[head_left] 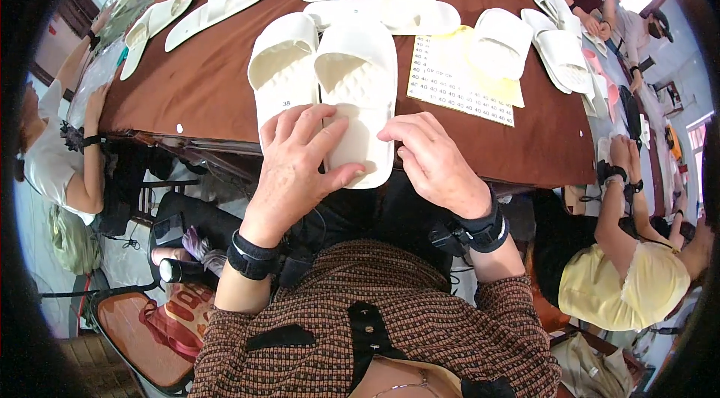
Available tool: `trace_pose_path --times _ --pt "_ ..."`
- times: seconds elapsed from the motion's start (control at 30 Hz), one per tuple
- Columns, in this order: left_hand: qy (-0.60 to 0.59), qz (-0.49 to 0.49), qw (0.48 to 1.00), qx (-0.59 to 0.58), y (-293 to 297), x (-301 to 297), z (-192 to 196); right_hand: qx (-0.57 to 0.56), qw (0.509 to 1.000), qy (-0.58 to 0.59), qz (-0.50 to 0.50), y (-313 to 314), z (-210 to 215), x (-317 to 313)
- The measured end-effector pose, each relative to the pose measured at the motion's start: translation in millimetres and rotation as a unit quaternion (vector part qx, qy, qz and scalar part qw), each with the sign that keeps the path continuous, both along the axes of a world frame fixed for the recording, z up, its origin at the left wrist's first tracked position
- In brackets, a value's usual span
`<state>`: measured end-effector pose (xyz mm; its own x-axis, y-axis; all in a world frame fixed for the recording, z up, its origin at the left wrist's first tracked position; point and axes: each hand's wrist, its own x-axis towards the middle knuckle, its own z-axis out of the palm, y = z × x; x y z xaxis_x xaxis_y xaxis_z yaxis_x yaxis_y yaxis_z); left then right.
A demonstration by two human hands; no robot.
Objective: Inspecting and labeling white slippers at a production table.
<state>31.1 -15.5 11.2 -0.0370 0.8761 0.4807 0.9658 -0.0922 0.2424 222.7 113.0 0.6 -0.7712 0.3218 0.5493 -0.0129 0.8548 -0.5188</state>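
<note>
Two white slide slippers, a left slipper (283,49) and a right slipper (358,62), lie side by side at the table's near edge, heels toward me. A small printed mark shows on the left one's insole. My left hand (294,156) lies across both heels, fingers spread, its thumb on the right slipper. My right hand (433,162) is at the right slipper's outer edge with curled fingers, the index fingertip touching or very close to it. Whether something small sits between those fingers is hidden.
A yellow-backed sheet of printed stickers (465,94) lies right of the pair, partly under a white slipper (504,45). More white slippers stand on the brown-covered table (210,105). People work at both sides, including one in a yellow top (622,278). A red bag (180,323) rests on a chair.
</note>
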Motion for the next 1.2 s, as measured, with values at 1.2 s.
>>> trace_pose_path --times 1.2 --pt "0.001 -0.007 1.000 0.006 3.5 1.2 0.6 -0.065 0.981 0.129 -0.129 -11.0 -12.2 2.5"
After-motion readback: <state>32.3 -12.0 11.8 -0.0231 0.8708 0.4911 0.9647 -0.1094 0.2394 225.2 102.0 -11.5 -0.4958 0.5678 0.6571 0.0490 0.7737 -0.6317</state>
